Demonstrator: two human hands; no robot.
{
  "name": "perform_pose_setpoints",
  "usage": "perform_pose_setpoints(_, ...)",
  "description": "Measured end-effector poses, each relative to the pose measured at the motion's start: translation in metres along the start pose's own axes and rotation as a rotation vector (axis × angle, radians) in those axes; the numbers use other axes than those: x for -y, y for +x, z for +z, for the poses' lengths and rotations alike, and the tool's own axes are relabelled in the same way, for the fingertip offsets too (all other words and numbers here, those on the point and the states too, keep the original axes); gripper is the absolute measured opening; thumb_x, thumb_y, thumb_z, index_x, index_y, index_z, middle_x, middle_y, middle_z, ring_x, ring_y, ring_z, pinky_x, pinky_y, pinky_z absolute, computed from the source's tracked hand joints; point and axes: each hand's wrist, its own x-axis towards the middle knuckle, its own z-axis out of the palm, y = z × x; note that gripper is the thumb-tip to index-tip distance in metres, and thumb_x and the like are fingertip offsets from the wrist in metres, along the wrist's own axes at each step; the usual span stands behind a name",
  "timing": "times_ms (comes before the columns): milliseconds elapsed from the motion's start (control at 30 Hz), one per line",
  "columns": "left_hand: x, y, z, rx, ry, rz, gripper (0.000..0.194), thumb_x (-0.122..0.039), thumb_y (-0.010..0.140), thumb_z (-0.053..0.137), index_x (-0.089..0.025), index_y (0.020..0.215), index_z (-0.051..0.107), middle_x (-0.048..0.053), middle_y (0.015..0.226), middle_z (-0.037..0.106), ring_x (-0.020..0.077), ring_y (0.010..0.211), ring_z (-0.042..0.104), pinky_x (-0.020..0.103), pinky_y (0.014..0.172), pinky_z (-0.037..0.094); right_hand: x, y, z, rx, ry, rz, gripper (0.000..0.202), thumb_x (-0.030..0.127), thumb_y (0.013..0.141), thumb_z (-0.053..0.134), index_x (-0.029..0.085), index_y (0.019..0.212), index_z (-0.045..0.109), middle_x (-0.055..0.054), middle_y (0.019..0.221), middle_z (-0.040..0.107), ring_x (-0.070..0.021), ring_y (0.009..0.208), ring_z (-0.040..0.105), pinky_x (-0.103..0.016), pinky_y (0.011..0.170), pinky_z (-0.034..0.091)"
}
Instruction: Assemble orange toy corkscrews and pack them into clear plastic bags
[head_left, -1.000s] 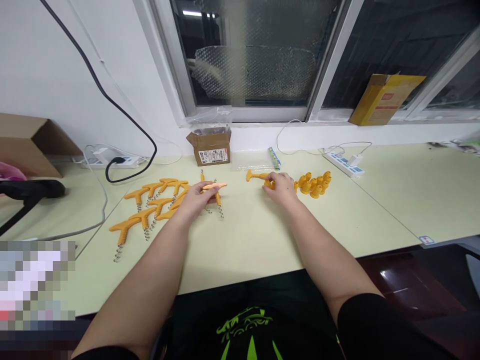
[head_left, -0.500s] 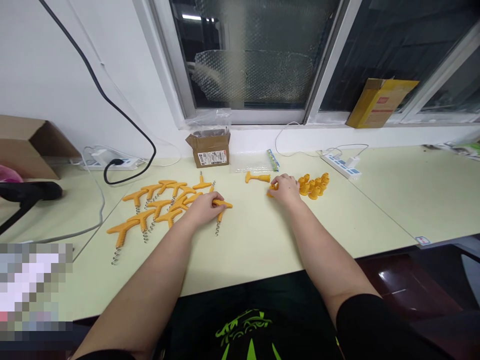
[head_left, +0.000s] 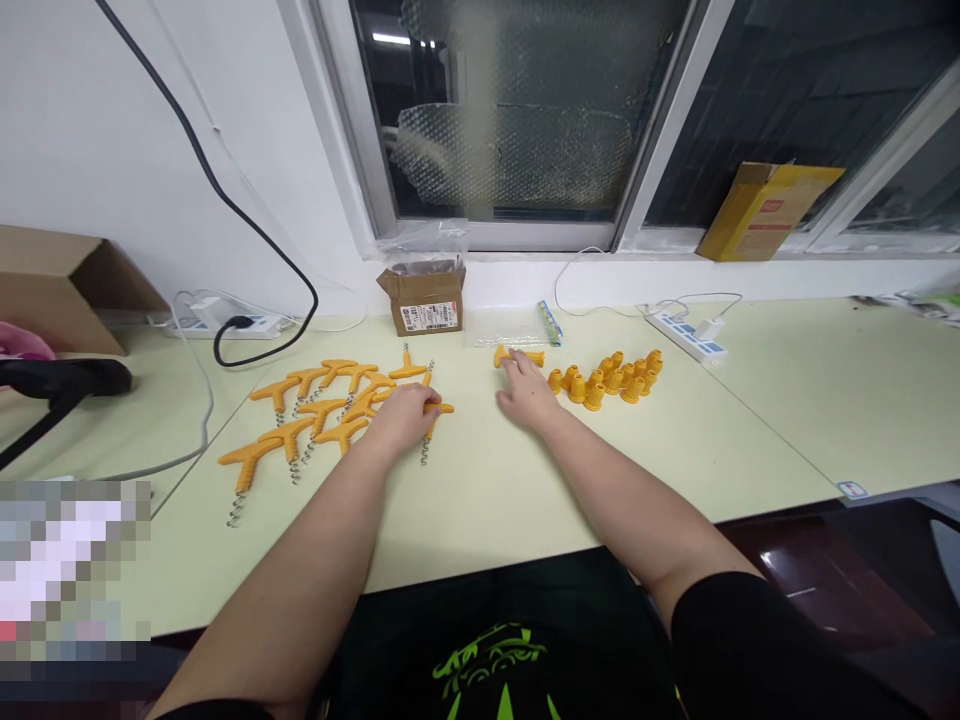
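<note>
My left hand (head_left: pixel 405 415) is closed on the handle of a yellow T-handled corkscrew (head_left: pixel 442 408), its metal spiral pointing toward me on the table. Several similar corkscrews (head_left: pixel 251 455) lie to its left, spirals bare. My right hand (head_left: pixel 527 390) has its thumb apart from its fingers, and the fingertips reach over another yellow corkscrew (head_left: pixel 534 358) whose spiral is covered by a yellow sleeve. Whether they touch it I cannot tell. Several yellow cone-shaped sleeves (head_left: pixel 594 397) stand upright just right of this hand.
At the back stands a small open cardboard box (head_left: pixel 427 310), beside a clear plastic bag (head_left: pixel 499 328). Power strips sit at the right (head_left: pixel 686 335) and left (head_left: pixel 262 327). A black cable (head_left: pixel 225 200) hangs down at the left. A yellow carton (head_left: pixel 769 215) leans against the window.
My right hand has moved left from the sleeves to the sleeved corkscrew, its fingers opening from around a sleeve. My left hand has shifted slightly left with its corkscrew.
</note>
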Motion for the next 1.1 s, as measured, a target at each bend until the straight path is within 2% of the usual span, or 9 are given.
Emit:
perform_pose_setpoints(100, 0.004, 0.002, 0.002, -0.061, -0.016, 0.006, 0.014, -0.028, 0.081, 0.064, -0.024, 0.088, 0.076, 0.012, 0.104, 0.074, 0.0356, 0.106, 0.065, 0.046, 0.092, 0.052, -0.008, 0.004, 0.006, 0.025, -0.026, 0.180, 0.075, 0.032, 0.091, 0.060, 0.006, 0.155, 0.032, -0.026, 0.167, 0.020, -0.0370, 0.158, 0.011, -0.052, 0.125, 0.019)
perform_pose_setpoints(233, 0.007, 0.003, 0.005, -0.137, -0.064, 0.010, 0.012, -0.025, 0.078, 0.066, -0.023, 0.085, 0.076, 0.013, 0.102, 0.074, 0.0351, 0.101, 0.065, 0.048, 0.095, 0.051, -0.014, 0.004, 0.005, 0.036, -0.062, 0.265, 0.074, 0.036, 0.092, 0.058, 0.003, 0.153, 0.033, -0.028, 0.163, 0.028, -0.0406, 0.157, 0.011, -0.053, 0.125, 0.017)
perform_pose_setpoints(333, 0.007, 0.004, 0.006, -0.196, -0.095, 0.003, 0.012, -0.021, 0.077, 0.064, -0.024, 0.084, 0.074, 0.012, 0.099, 0.073, 0.0352, 0.102, 0.064, 0.049, 0.095, 0.051, -0.012, 0.003, 0.002, -0.042, -0.087, 0.217, 0.063, 0.033, 0.090, 0.059, 0.007, 0.146, 0.045, -0.024, 0.150, 0.043, -0.0401, 0.151, 0.025, -0.052, 0.124, 0.022)
perform_pose_setpoints(467, 0.000, 0.002, 0.003, -0.238, -0.133, 0.035, 0.016, -0.020, 0.080, 0.062, -0.024, 0.091, 0.073, 0.012, 0.105, 0.070, 0.0357, 0.113, 0.060, 0.050, 0.101, 0.049, -0.010, 0.000, 0.000, -0.040, -0.028, 0.104, 0.044, 0.020, 0.087, 0.057, 0.015, 0.131, 0.059, -0.017, 0.129, 0.054, -0.0314, 0.121, 0.054, -0.046, 0.109, 0.043)
perform_pose_setpoints(567, -0.008, 0.000, 0.001, -0.212, -0.108, 0.139, 0.023, -0.020, 0.084, 0.058, -0.023, 0.102, 0.072, 0.011, 0.111, 0.067, 0.0340, 0.120, 0.057, 0.050, 0.106, 0.045, -0.009, -0.005, -0.002, -0.004, 0.134, 0.030, 0.040, 0.013, 0.083, 0.056, 0.017, 0.123, 0.062, -0.012, 0.122, 0.055, -0.0214, 0.098, 0.061, -0.037, 0.095, 0.051)
perform_pose_setpoints(667, -0.016, -0.004, -0.001, -0.168, -0.088, 0.271, 0.032, -0.021, 0.087, 0.056, -0.024, 0.117, 0.069, 0.010, 0.120, 0.064, 0.0309, 0.124, 0.055, 0.047, 0.109, 0.044, -0.005, -0.010, -0.007, -0.041, 0.324, 0.048, 0.032, 0.013, 0.079, 0.058, 0.019, 0.109, 0.066, -0.008, 0.113, 0.059, -0.0165, 0.085, 0.061, -0.033, 0.087, 0.053)
perform_pose_setpoints(833, -0.024, -0.009, 0.000, -0.069, -0.109, 0.376, 0.041, -0.029, 0.087, 0.063, -0.029, 0.128, 0.064, 0.009, 0.138, 0.055, 0.0294, 0.133, 0.051, 0.045, 0.113, 0.042, 0.008, -0.012, -0.020, -0.038, 0.988, 0.336, 0.010, 0.023, 0.083, 0.060, 0.021, 0.093, 0.063, 0.000, 0.084, 0.066, -0.0142, 0.068, 0.065, -0.030, 0.070, 0.058)
perform_pose_setpoints(933, -0.026, -0.010, 0.001, -0.094, -0.164, 0.388, 0.040, -0.031, 0.089, 0.063, -0.028, 0.130, 0.063, 0.009, 0.137, 0.056, 0.0284, 0.135, 0.051, 0.045, 0.114, 0.041, 0.015, -0.011, -0.030, 0.078, 1.353, 0.515, 0.009, 0.027, 0.090, 0.061, 0.019, 0.088, 0.064, -0.002, 0.080, 0.070, -0.0113, 0.058, 0.064, -0.024, 0.059, 0.058)
perform_pose_setpoints(1100, -0.031, -0.009, -0.002, -0.272, -0.270, 0.383, 0.027, -0.040, 0.093, 0.064, -0.025, 0.113, 0.072, 0.011, 0.144, 0.051, 0.0286, 0.135, 0.051, 0.045, 0.115, 0.043, 0.021, -0.014, -0.041, 0.373, 1.497, 0.623, 0.024, 0.036, 0.095, 0.066, 0.014, 0.087, 0.069, -0.006, 0.067, 0.069, -0.0090, 0.047, 0.056, -0.018, 0.044, 0.051)
